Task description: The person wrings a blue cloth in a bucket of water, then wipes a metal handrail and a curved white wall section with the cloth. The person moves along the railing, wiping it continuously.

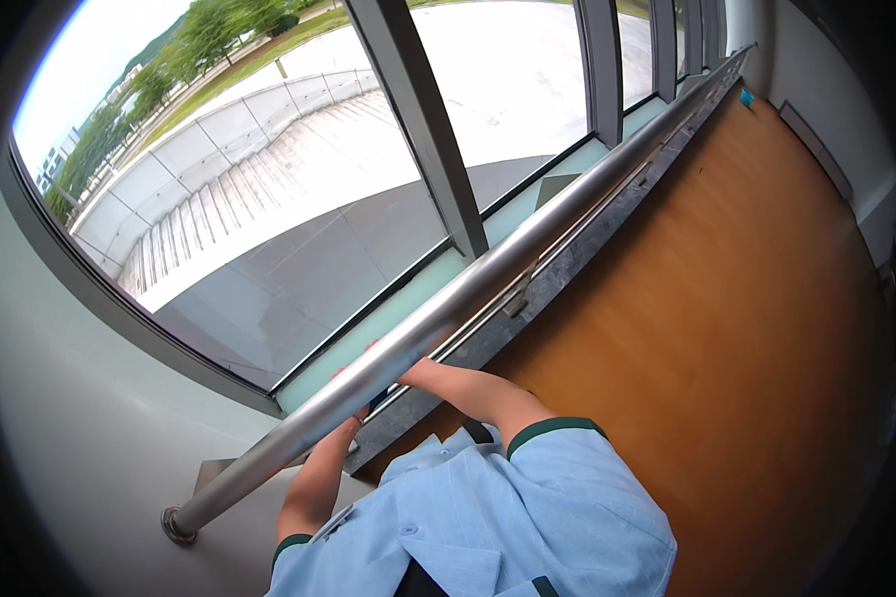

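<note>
A thick, shiny metal handrail point(368, 368) runs slantwise across the view from lower left to upper right. Both my forearms reach in under it, and the rail hides most of my fingers. My left hand point(352, 426) is at the rail's near side, toward its lower end. Farther up along the rail is my right hand point(414, 371), bent in beneath it. Between the two shows a small dark blue thing point(377, 400), too hidden to name. Bits of fingers peek out past the rail's window side. Whether either hand grips the rail or the blue thing is hidden.
Tall windows point(299, 289) with grey frames point(418, 129) stand beyond the rail. Thin metal bars point(468, 338) and a grey stone edge point(567, 264) run below it. An orange-brown floor point(657, 328) stretches to the right, with a small teal object point(747, 98) at its far end.
</note>
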`<state>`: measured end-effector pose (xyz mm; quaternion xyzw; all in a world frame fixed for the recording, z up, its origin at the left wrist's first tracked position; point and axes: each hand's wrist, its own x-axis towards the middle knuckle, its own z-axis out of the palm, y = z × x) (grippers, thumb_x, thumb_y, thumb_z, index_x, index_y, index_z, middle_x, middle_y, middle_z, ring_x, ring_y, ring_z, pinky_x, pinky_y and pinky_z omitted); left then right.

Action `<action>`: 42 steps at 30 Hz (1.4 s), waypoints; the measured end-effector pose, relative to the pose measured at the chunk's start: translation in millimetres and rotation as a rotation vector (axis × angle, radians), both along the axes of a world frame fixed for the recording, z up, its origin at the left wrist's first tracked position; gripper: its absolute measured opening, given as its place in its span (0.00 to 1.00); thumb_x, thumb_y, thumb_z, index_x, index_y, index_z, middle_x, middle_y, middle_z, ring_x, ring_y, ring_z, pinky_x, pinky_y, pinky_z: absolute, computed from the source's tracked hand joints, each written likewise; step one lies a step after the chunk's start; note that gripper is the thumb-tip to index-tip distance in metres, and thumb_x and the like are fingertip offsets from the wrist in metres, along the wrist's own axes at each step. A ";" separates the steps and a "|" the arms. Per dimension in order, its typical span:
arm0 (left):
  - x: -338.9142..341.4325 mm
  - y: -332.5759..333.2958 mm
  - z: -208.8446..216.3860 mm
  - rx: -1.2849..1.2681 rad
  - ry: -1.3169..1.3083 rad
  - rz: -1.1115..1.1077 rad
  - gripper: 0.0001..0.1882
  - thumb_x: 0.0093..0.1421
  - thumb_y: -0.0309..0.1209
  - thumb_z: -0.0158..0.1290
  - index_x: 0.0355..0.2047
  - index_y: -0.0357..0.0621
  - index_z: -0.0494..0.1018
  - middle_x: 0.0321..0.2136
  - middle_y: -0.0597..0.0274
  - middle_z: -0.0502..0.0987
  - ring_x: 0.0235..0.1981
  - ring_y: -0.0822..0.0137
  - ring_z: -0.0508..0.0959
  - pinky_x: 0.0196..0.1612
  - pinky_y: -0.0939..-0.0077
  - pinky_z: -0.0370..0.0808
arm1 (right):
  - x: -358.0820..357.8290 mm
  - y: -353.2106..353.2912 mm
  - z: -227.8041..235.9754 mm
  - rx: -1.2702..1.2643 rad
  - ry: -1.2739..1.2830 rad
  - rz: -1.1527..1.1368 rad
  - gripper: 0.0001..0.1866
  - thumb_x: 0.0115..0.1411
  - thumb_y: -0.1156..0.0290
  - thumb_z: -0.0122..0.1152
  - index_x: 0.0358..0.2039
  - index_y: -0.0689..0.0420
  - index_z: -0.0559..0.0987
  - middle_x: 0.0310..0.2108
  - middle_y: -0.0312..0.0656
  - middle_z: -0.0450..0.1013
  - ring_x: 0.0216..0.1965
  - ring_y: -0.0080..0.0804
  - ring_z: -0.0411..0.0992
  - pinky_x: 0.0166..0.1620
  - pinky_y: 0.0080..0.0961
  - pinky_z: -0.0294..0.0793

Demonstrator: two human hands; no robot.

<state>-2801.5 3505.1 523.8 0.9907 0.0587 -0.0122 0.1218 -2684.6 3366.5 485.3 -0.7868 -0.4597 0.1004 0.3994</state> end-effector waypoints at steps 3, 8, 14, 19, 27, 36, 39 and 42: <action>51.8 -54.9 14.6 -0.271 0.067 0.020 0.23 0.65 0.40 0.41 0.56 0.41 0.66 0.57 0.41 0.65 0.59 0.44 0.64 0.61 0.56 0.60 | 39.5 -46.9 7.1 0.163 -0.050 -0.160 0.17 0.58 0.65 0.53 0.46 0.57 0.75 0.48 0.49 0.72 0.51 0.47 0.68 0.55 0.39 0.66; 117.4 -139.1 33.7 -0.398 0.092 0.123 0.26 0.62 0.39 0.45 0.58 0.41 0.63 0.57 0.38 0.64 0.58 0.42 0.65 0.60 0.55 0.61 | 102.3 -119.9 25.7 0.102 -0.144 -0.149 0.19 0.50 0.69 0.57 0.44 0.53 0.77 0.46 0.44 0.73 0.51 0.43 0.69 0.54 0.42 0.67; 179.5 -179.0 -15.2 -0.091 0.022 0.022 0.28 0.61 0.37 0.49 0.59 0.41 0.61 0.58 0.40 0.63 0.60 0.42 0.63 0.62 0.55 0.58 | 160.5 -197.2 34.8 0.056 -0.142 -0.128 0.20 0.50 0.64 0.59 0.46 0.51 0.77 0.49 0.42 0.72 0.54 0.42 0.68 0.57 0.40 0.64; 222.8 -246.1 13.8 -0.355 0.041 0.032 0.26 0.62 0.36 0.47 0.59 0.41 0.63 0.59 0.40 0.63 0.61 0.42 0.60 0.64 0.55 0.55 | 198.6 -255.3 54.8 -0.029 -0.045 -0.188 0.21 0.53 0.63 0.58 0.48 0.52 0.75 0.49 0.44 0.72 0.54 0.42 0.67 0.59 0.38 0.62; 255.2 -260.4 -17.2 -0.234 0.111 0.006 0.27 0.62 0.37 0.47 0.60 0.40 0.61 0.60 0.40 0.61 0.62 0.42 0.59 0.64 0.55 0.54 | 225.3 -299.9 73.0 -0.017 -0.011 -0.305 0.19 0.54 0.66 0.56 0.47 0.57 0.75 0.48 0.49 0.72 0.54 0.43 0.66 0.60 0.37 0.59; 266.2 -258.9 -23.9 -0.169 0.157 0.009 0.28 0.62 0.37 0.47 0.61 0.39 0.58 0.60 0.40 0.60 0.63 0.42 0.58 0.64 0.55 0.53 | 157.3 -301.6 -2.8 0.301 0.253 -0.956 0.22 0.52 0.73 0.57 0.49 0.58 0.68 0.47 0.49 0.66 0.53 0.48 0.63 0.57 0.39 0.63; 270.5 -262.7 -22.9 -0.143 0.159 -0.014 0.29 0.63 0.38 0.47 0.61 0.39 0.57 0.61 0.40 0.60 0.63 0.42 0.57 0.65 0.55 0.53 | 180.2 -289.3 -20.9 0.422 0.423 -1.029 0.29 0.50 0.68 0.59 0.53 0.61 0.68 0.52 0.53 0.65 0.55 0.49 0.63 0.60 0.39 0.62; 272.0 -266.9 -8.7 -0.182 0.186 -0.073 0.30 0.63 0.38 0.47 0.63 0.41 0.55 0.61 0.39 0.59 0.64 0.44 0.57 0.65 0.57 0.53 | 195.0 -284.6 -19.8 0.406 0.500 -0.999 0.33 0.48 0.61 0.61 0.54 0.63 0.68 0.52 0.57 0.67 0.55 0.51 0.65 0.59 0.38 0.64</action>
